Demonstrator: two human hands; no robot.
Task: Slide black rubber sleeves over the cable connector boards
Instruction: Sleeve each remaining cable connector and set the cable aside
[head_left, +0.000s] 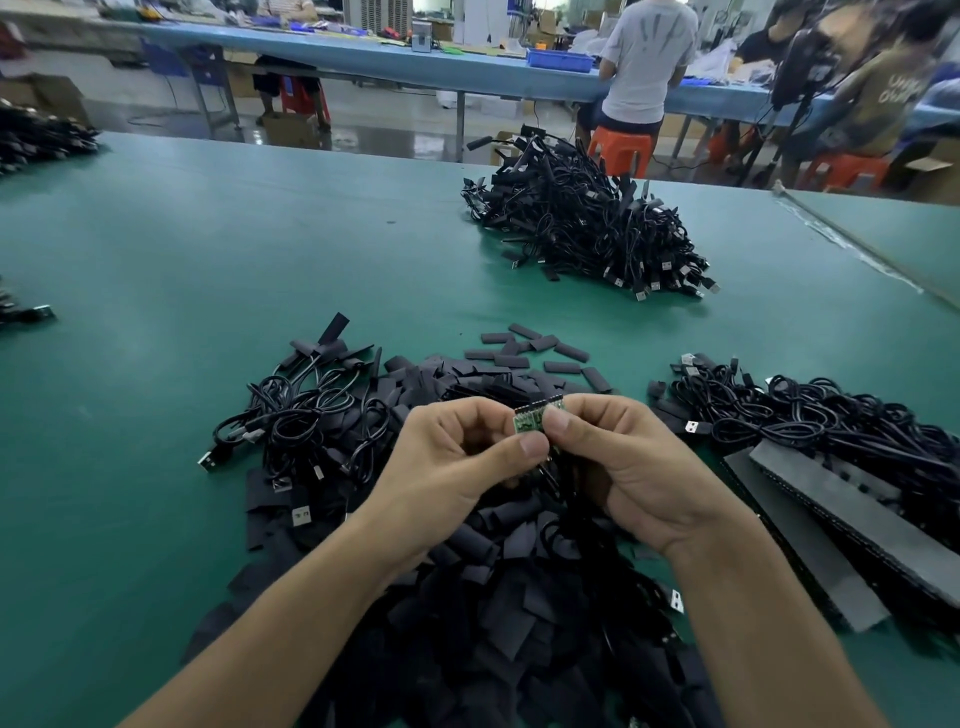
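Note:
A small green connector board (530, 418) with a row of dark pins along its top edge is held up between both hands over the green table. My left hand (457, 467) pinches its lower left part with thumb and fingers. My right hand (618, 457) pinches its right side, thumb on the face. The board's black cable (550, 480) hangs down between my palms. A big heap of flat black rubber sleeves (493, 582) lies under my wrists. No sleeve shows on the board.
Loose sleeves (540, 348) scatter beyond the heap. Black USB cables lie in a tangle at left (306, 421), a pile at right (821, 410) and a large pile farther back (587, 223). Grey foam strips (831, 519) lie at right. People sit at a blue bench behind.

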